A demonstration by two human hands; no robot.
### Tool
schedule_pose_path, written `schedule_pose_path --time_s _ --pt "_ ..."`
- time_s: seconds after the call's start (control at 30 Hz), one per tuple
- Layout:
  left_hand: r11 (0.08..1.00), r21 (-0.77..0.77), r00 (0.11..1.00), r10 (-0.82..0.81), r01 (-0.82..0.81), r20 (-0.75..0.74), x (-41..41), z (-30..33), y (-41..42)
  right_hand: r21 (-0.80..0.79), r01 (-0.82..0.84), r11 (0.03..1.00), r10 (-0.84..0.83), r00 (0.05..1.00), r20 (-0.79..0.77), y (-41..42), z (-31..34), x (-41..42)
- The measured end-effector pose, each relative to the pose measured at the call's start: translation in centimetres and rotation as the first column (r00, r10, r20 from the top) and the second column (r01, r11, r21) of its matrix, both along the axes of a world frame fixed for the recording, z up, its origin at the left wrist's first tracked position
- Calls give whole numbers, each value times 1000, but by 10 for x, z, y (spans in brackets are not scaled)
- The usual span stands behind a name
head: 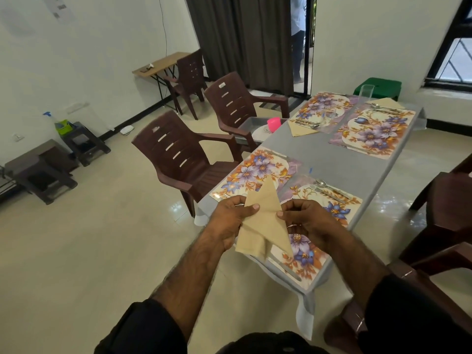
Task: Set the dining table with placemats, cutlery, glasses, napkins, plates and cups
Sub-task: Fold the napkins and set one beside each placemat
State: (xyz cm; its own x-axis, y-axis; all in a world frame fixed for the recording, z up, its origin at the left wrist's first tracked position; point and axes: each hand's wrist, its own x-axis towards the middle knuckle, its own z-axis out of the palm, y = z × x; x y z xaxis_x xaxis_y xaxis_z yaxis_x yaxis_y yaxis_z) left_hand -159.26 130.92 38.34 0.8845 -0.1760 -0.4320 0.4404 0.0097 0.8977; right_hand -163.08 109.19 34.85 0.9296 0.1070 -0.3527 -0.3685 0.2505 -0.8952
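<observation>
Beige cloth, folded to a triangle: that is the napkin point(265, 218) the person holds up over the near end of the table point(329, 159), its point aimed away from them. The left hand point(229, 221) has its fingers curled behind the napkin's left edge with the thumb pressed on the front. The right hand point(306, 221) pinches the right edge between thumb and bent fingers. Both sleeves are dark.

Under the hands lie two flowered placemats side by side: the near left placemat point(251, 172) and the near right placemat point(329, 208), which carries a fork and spoon point(329, 189) at its far edge. A knife point(286, 269) lies along its near edge.

At the far end of the grey table sit two more flowered mats. The far left mat point(319, 106) has a beige napkin with cutlery point(304, 125) on it and a low glass point(328, 117) beside that. The far right mat point(375, 129) has its own napkin and spoon point(385, 106), with a tall clear glass point(366, 94) just beside them.

Brown plastic chairs point(184, 159) stand along the left side. On the seat of the second one rests a grey tray point(251, 122) holding a pink cup point(273, 123) and a white plate.
</observation>
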Motion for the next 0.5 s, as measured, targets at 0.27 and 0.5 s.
schedule_pose_path --time_s 0.27,0.5 --pt "999 -27 999 -30 31 29 24 -3 6 51 57 997 -55 998 -28 14 -4 17" --pt "996 -79 998 -24 29 66 97 -12 36 122 251 960 -259 964 64 10 5 69"
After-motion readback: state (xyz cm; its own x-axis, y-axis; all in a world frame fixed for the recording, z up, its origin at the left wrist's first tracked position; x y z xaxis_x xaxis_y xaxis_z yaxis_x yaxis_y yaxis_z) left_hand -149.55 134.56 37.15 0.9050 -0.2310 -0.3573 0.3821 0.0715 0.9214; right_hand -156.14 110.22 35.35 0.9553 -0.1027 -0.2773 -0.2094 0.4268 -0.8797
